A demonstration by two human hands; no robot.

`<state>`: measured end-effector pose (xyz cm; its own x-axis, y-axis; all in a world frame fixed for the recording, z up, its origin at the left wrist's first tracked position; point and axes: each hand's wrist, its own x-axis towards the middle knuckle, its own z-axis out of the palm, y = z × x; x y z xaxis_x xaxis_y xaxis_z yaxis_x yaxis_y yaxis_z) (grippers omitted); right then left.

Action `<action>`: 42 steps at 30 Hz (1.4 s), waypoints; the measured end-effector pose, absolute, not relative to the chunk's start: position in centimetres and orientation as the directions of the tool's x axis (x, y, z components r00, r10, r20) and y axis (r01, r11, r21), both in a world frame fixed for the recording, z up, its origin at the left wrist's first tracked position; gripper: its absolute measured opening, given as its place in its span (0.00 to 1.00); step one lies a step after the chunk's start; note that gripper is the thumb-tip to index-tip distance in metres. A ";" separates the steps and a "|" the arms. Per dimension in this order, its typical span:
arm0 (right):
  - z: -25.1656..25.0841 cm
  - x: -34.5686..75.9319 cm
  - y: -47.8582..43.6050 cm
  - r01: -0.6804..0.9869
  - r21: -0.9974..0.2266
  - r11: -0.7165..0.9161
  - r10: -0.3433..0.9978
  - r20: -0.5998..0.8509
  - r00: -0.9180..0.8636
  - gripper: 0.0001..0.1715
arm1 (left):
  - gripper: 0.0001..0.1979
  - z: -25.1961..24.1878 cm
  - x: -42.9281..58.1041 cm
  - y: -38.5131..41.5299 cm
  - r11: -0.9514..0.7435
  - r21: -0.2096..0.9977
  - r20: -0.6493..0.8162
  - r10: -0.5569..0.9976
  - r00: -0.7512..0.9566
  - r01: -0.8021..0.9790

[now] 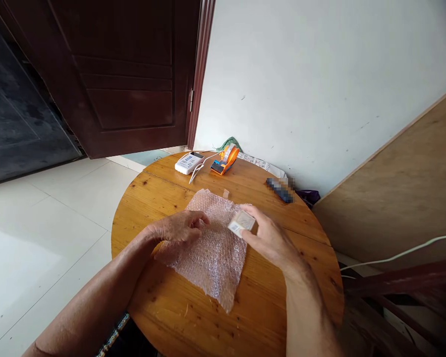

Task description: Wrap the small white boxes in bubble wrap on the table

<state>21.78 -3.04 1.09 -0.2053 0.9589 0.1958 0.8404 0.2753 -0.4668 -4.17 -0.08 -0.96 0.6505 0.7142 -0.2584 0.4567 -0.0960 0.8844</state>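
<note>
A sheet of clear bubble wrap (211,248) lies spread on a round wooden table (171,307). My left hand (178,229) rests on the sheet's left part with its fingers curled, pressing it down. My right hand (269,238) holds a small flat pale packet (241,222) between thumb and fingers at the sheet's right edge. A short strip of tape (226,193) lies on the wood just beyond the sheet.
At the table's far edge stand an orange and blue tape dispenser (225,159), a white box (189,162) with a white cable, and a dark flat object (279,190). A wooden board (401,183) leans at the right. A dark door (126,74) stands behind.
</note>
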 end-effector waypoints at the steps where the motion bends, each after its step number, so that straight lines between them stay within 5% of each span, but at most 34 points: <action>1: 1.1 22.9 -3.0 0.877 -0.424 0.225 0.969 0.191 -0.156 0.29 | 0.18 -1.1 -4.0 -0.1 -0.160 0.870 -0.201 0.748 0.633 0.465; 7: 1.0 28.9 -3.5 0.975 -0.191 -0.118 0.990 0.052 0.130 0.29 | 0.12 -2.3 -3.1 -0.1 -0.318 0.767 -0.079 0.815 0.574 0.557; 13: 1.5 25.3 -4.0 0.871 -0.440 0.219 0.911 0.413 -0.020 0.20 | 0.03 -2.3 -2.2 -0.6 -0.408 0.632 -0.051 0.826 0.561 0.659; 17: 0.5 20.3 -4.2 0.770 -0.473 0.428 0.903 0.245 -0.352 0.15 | 0.10 -2.2 -1.6 -0.9 -0.351 0.569 -0.057 0.885 0.462 0.744; 24: -1.4 18.3 -3.9 0.889 -0.273 0.368 0.926 0.015 -0.378 0.29 | 0.10 -2.2 -1.1 -1.7 -0.341 0.482 0.005 0.922 0.386 0.807; 28: -1.6 19.8 -3.5 0.887 -0.289 0.360 0.925 -0.011 -0.379 0.33 | 0.21 -3.1 -1.2 -1.7 -0.562 0.325 0.173 0.826 0.536 0.761; 35: -1.8 21.5 -3.5 0.837 -0.406 0.368 0.914 -0.006 -0.405 0.40 | 0.36 -3.9 -1.3 -1.6 -0.653 0.250 0.107 0.753 0.649 0.715; 42: 0.3 24.3 -3.4 0.852 -0.414 0.321 0.926 0.328 -0.189 0.23 | 0.38 -3.4 -1.4 -1.8 -0.648 0.267 0.122 0.757 0.642 0.713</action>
<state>24.30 -3.42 0.30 -0.1889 0.9256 0.3279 0.8517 0.3206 -0.4144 -1.37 -1.80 -3.38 0.6421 0.7568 0.1221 0.7132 -0.6481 0.2671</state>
